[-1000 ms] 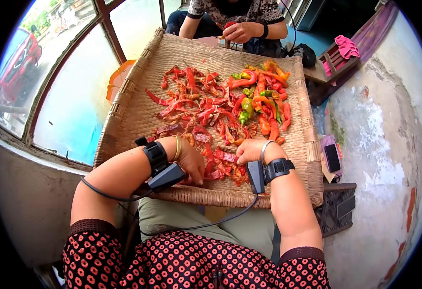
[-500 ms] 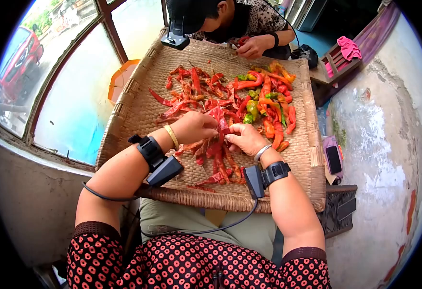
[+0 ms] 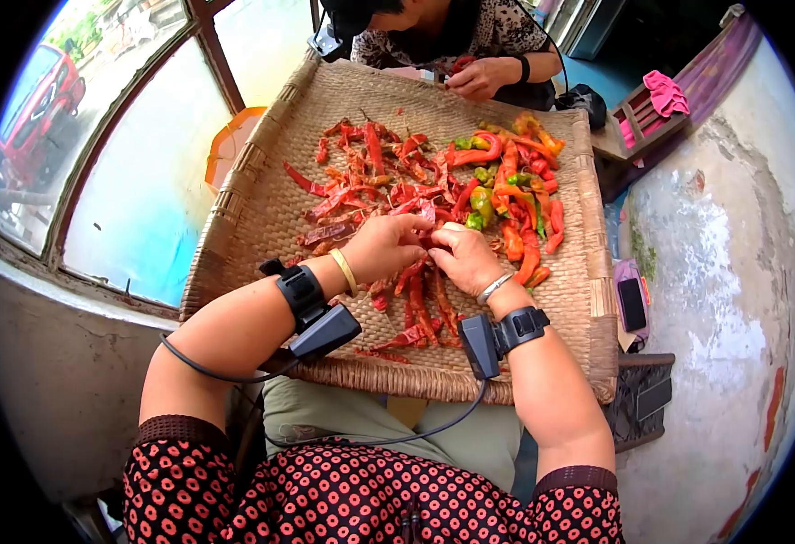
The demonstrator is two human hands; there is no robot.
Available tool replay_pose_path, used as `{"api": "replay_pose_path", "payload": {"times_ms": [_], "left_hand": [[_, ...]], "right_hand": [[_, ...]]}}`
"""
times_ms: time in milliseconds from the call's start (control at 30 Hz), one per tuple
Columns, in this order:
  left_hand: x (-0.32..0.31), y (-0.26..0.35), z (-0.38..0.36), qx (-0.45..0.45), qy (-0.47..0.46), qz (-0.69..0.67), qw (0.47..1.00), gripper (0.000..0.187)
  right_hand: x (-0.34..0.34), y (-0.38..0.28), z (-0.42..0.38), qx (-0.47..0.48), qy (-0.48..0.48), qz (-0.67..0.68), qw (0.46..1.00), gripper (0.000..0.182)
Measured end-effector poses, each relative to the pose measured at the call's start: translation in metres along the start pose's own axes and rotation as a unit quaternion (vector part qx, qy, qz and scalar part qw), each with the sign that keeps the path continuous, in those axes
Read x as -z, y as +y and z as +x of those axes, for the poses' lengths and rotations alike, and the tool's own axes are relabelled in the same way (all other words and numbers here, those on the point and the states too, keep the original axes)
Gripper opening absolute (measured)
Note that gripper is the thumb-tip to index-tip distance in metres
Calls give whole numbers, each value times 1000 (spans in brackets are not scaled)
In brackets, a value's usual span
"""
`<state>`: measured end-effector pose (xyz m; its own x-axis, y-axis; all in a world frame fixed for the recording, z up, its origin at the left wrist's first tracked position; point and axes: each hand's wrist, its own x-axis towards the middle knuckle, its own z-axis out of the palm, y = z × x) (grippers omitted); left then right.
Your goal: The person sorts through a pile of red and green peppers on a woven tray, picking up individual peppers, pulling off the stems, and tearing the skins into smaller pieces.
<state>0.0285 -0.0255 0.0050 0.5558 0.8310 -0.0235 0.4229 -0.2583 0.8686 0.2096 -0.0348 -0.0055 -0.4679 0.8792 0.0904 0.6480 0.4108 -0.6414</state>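
A woven tray point(image 3: 565, 335) rests across my lap, with chili peppers spread over it. My left hand point(image 3: 385, 247) and my right hand point(image 3: 466, 257) meet near its middle, fingertips pinched together around a dried red chili pepper point(image 3: 427, 212). Most of that pepper is hidden by the fingers. Wrinkled dried red chilies point(image 3: 375, 150) lie beyond and left of my hands, and more dried ones point(image 3: 423, 313) show below them. To the right is a heap of fresher, glossy peppers point(image 3: 510, 186) in red, orange and green.
Across the tray sits another person, whose hand point(image 3: 477, 80) holds something red by the far rim. A window point(image 3: 135, 181) is on the left. On the right are a wooden seat with pink cloth point(image 3: 665, 92), a phone point(image 3: 631, 304) and a worn wall point(image 3: 715, 272).
My hands have drawn closer together, and the red pepper between them is now mostly covered. The other person's head has shifted up and partly out of view.
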Motion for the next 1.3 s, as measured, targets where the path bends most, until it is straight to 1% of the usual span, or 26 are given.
{"api": "replay_pose_path", "payload": {"times_ms": [33, 67, 100, 133, 200, 233, 267, 300, 333, 400, 433, 467, 533, 567, 667, 767, 833, 900, 1000, 1067, 1100, 1133, 1167, 1200, 1267, 1300], "left_hand": [[-2, -2, 0, 1, 0, -1, 1000, 43], [-5, -5, 0, -13, 18, -46, 999, 40], [-7, -8, 0, -27, 35, -91, 995, 38], [-9, -9, 2, -27, 36, -93, 995, 38], [-10, -11, 4, 36, 52, -185, 981, 28], [-9, -10, 4, 36, 55, -187, 980, 28], [-6, -10, 6, 66, 57, -213, 973, 24], [-4, -8, 7, 95, 59, -240, 964, 20], [-2, -7, 7, 95, 62, -241, 964, 20], [2, -4, 7, 114, 68, -225, 965, 16], [1, -6, 8, 117, 75, -236, 962, 14], [0, -8, 8, 117, 77, -237, 961, 14], [1, -9, 9, 127, 58, -241, 961, 15], [2, -9, 10, 127, 59, -241, 960, 15], [6, 1, 8, 142, 64, -232, 960, 14], [7, 2, 9, 136, 73, -204, 967, 14], [7, -1, 10, 106, 67, -237, 964, 13], [7, -1, 10, 107, 66, -263, 957, 13], [10, 11, 6, 115, 63, -316, 940, 12], [14, 12, 5, 122, 65, -340, 930, 11], [16, 10, 7, 90, 80, -356, 927, 11], [18, 7, 9, 58, 94, -372, 922, 11], [22, 5, 10, 54, 103, -390, 913, 12], [26, 5, 11, 54, 105, -387, 914, 12], [36, 5, 11, -19, 179, -333, 925, 12], [40, 8, 10, -63, 217, -336, 914, 12]], "right_hand": [[1, -3, 0, 9, 22, 5, 1000, 21], [1, -4, -1, 18, 44, 9, 999, 22], [0, -4, 0, 17, 43, 9, 999, 22], [0, -5, 0, 17, 44, 19, 999, 22], [0, -8, 3, 18, 40, 28, 999, 23], [2, -11, 3, 15, 59, -14, 998, 24], [4, -14, 3, 11, 77, -57, 995, 25], [6, -15, 4, -29, 59, -68, 996, 29], [4, -12, 4, -27, 57, -68, 996, 29], [-2, -2, 5, -57, 114, -135, 983, 32], [-2, 1, 4, -95, 79, -138, 983, 36], [-4, 4, 4, -94, 78, -138, 983, 36], [-5, 6, 3, -117, 45, -207, 970, 40], [-3, 6, 3, -134, 2, -209, 969, 44], [-7, 14, 5, -117, 21, -208, 971, 47], [-1, 5, 5, -114, 22, -191, 975, 49], [-4, 13, 5, -103, 29, -200, 974, 48], [-5, 17, 5, -91, 37, -208, 973, 48], [-4, 14, 5, -99, 44, -229, 967, 43], [-3, 6, 6, -132, 7, -237, 962, 36], [-3, 3, 6, -130, 8, -235, 963, 36], [-2, -1, 5, -132, 14, -218, 967, 31], [-1, -4, 4, -134, 20, -201, 970, 26], [0, -7, 3, -131, 22, -200, 971, 26], [3, -11, 3, -83, -19, -137, 987, 20], [4, -13, 3, -61, -27, -120, 990, 18]]}}
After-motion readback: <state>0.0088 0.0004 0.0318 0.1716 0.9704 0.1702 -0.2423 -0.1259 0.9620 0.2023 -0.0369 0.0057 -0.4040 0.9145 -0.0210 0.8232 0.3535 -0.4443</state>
